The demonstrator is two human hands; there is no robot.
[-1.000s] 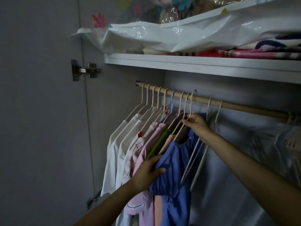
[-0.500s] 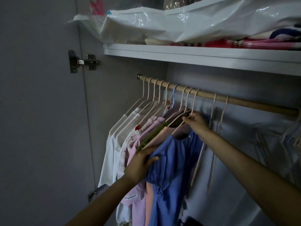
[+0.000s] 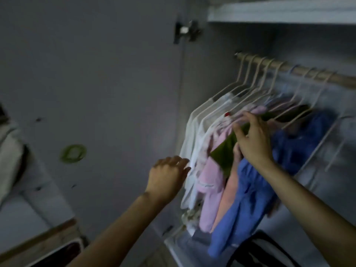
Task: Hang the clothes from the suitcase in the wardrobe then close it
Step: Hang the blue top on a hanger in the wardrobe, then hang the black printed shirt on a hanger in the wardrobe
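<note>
Clothes (image 3: 248, 199) hang on hangers (image 3: 256, 81) from the wardrobe rail (image 3: 300, 71), under a shelf (image 3: 279, 15). Right hand (image 3: 252, 139) pinches the green garment (image 3: 224, 155) at its shoulder. Left hand (image 3: 166, 177) is free, fingers loosely extended, just beside the white shirts (image 3: 194, 135). Frame blurred.

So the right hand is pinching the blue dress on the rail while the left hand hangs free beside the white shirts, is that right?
Not quite. In the head view the right hand pinches the green garment, not the blue dress. The left hand does hang free beside the white shirts.
</note>
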